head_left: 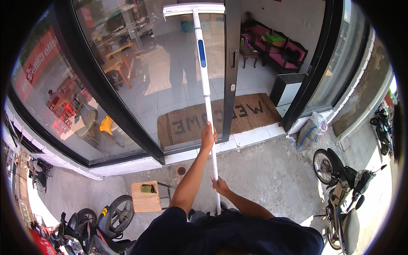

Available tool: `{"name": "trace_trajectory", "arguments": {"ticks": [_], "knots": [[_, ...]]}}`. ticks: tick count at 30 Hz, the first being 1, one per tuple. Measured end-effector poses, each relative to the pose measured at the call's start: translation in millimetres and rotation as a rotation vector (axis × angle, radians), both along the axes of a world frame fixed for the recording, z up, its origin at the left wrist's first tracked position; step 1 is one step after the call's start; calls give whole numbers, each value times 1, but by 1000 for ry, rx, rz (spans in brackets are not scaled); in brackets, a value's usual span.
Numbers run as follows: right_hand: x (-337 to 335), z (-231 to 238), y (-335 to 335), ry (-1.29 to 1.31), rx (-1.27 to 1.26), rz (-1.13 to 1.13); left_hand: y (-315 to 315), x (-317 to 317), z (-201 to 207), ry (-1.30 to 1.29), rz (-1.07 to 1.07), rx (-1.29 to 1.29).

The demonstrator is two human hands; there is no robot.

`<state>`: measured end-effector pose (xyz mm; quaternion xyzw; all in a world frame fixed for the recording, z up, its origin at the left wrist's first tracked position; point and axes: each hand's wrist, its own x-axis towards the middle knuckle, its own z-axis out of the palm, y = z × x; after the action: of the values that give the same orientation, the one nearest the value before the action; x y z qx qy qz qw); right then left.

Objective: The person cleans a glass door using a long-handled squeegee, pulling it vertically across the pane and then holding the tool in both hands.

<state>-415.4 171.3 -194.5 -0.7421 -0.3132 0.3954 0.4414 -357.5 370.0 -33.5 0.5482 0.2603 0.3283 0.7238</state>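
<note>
A long white window squeegee [204, 80] with a blue panel on its pole stands nearly upright in front of me. Its wide head [194, 8] is up at the top of the glass door [148, 85]; whether the blade touches the pane I cannot tell. Around the middle of the pole my left hand [208, 137] is closed. Lower down, close to my body, my right hand [220, 186] grips the same pole. The pole's bottom end is hidden by my dark shirt.
A brown doormat [259, 112] lies behind the doorway. Motorbikes stand at the right [344, 199] and lower left [102, 229]. By my left arm is a small wooden table [144, 202] bearing a green pouch [147, 188]. A stuffed white sack [312, 131] leans near the right frame.
</note>
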Motion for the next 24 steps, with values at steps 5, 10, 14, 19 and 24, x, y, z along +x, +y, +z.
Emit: {"name": "trace_trajectory", "arguments": {"ticks": [5, 10, 14, 19, 24], "knots": [[15, -38, 8, -135, -73, -188, 12, 12, -37, 85, 62, 173], [20, -105, -14, -111, -248, -153, -4, -7, -87, 354, 90, 315], [-3, -138, -28, -63, -342, -201, -17, -58, -158, 473, 123, 339], [26, -174, -10, -141, -439, -266, -20, -71, -180, 527, 59, 249], [81, -147, 65, -293, -210, -268, 14, -83, -174, 416, 135, 261]]}}
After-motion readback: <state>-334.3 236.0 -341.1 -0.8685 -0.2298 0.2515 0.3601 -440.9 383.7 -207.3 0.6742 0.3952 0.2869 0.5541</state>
